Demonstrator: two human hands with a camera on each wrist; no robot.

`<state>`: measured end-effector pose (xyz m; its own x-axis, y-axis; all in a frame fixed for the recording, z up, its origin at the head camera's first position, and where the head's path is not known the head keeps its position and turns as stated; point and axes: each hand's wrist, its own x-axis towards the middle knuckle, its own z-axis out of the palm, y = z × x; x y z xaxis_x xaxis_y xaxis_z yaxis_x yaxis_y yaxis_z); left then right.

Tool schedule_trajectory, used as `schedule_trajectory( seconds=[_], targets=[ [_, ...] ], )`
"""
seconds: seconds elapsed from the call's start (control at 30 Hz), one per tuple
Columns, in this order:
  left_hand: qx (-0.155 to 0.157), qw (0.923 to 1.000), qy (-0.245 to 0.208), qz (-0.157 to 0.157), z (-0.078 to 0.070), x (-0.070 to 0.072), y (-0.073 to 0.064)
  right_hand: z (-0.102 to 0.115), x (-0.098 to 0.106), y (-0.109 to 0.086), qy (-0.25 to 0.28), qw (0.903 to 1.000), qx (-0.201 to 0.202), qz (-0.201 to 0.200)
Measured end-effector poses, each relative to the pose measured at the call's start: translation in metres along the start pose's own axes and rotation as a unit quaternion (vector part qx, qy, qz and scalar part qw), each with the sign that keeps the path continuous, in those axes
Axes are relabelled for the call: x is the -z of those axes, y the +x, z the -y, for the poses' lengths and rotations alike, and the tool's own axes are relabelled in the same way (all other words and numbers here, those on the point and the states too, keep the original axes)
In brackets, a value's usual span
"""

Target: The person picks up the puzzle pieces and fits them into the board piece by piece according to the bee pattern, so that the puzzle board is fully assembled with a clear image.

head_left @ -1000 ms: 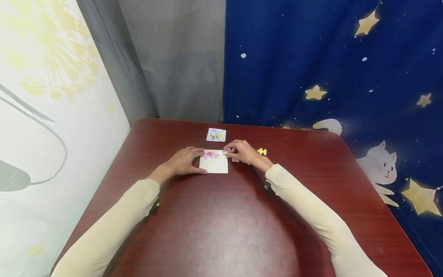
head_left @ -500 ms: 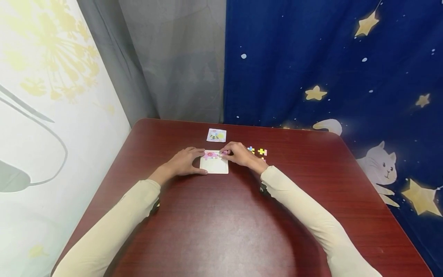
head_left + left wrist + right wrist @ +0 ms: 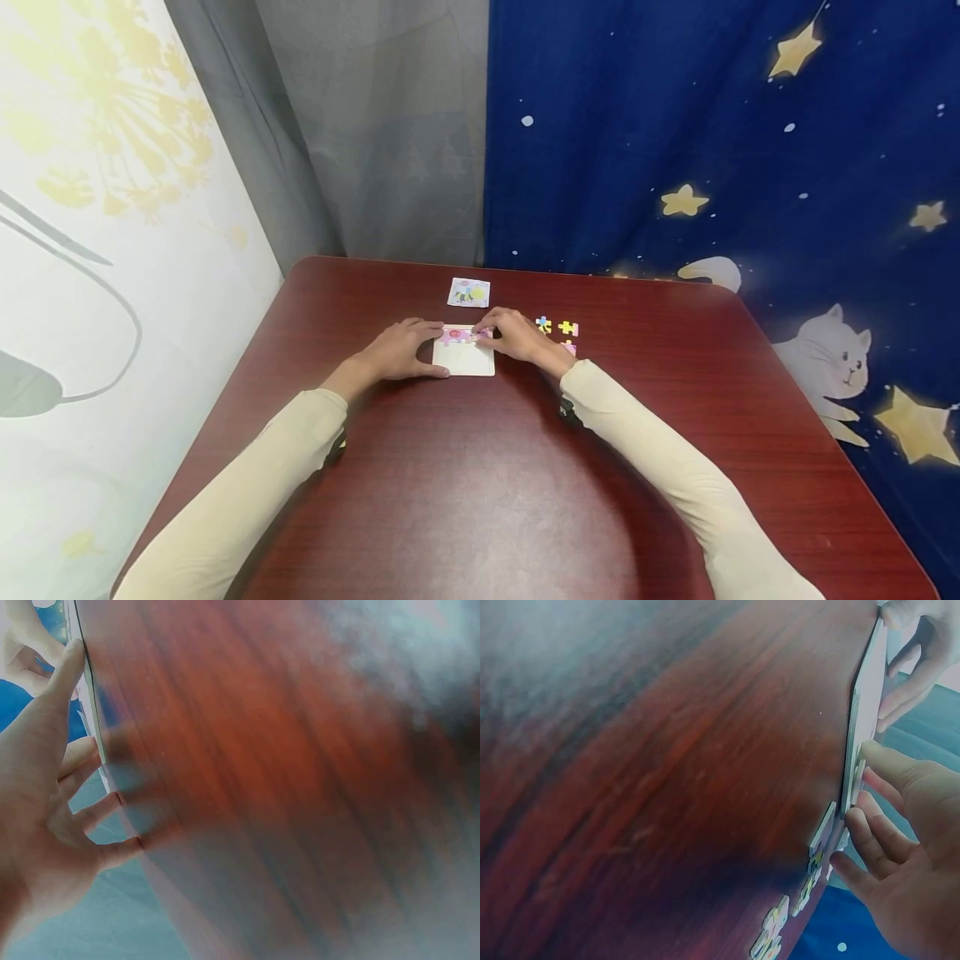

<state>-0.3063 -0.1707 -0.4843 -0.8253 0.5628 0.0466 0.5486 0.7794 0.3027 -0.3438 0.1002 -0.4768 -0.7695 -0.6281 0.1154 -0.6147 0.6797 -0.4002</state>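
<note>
A white square puzzle tray [image 3: 468,363] lies on the table, with a pink puzzle piece [image 3: 453,336] in its far left part. My left hand [image 3: 397,350] rests at the tray's left side, thumb at the near corner and fingers stretched along the far corner. In the left wrist view the thumb [image 3: 69,664] lies straight against the tray's edge. Over the far right part of the tray, my right hand [image 3: 517,335] pinches another pink puzzle piece [image 3: 480,335] between thumb and fingers, largely covering it. From the right wrist view, that piece [image 3: 859,774] sits close on the tray's surface.
Loose puzzle pieces lie right of the tray: a blue and yellow one [image 3: 543,324], a yellow and black one [image 3: 568,328], and a pink one [image 3: 569,345] partly behind the right wrist. Beyond the tray is a bee picture card [image 3: 469,293]. Curtains [image 3: 408,133] hang behind the table.
My right hand has moved left with the pink puzzle piece, from the tray's right edge onto its far right part, uncovering loose pieces. My left hand has stayed in place.
</note>
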Motion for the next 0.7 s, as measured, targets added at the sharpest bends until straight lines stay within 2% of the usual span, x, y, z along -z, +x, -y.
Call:
schedule_trajectory(
  seconds=[0.4,0.7],
  targets=[
    [-0.004,1.0000,-0.002,-0.002,-0.0017,-0.0014,-0.0009,0.0004,0.0000,-0.0010,0.012,0.9997,-0.018,0.010],
    [0.000,1.0000,-0.006,-0.001,0.0011,-0.0019,0.0004,0.0011,0.0004,0.0004,0.009,0.9997,-0.015,0.018]
  ],
)
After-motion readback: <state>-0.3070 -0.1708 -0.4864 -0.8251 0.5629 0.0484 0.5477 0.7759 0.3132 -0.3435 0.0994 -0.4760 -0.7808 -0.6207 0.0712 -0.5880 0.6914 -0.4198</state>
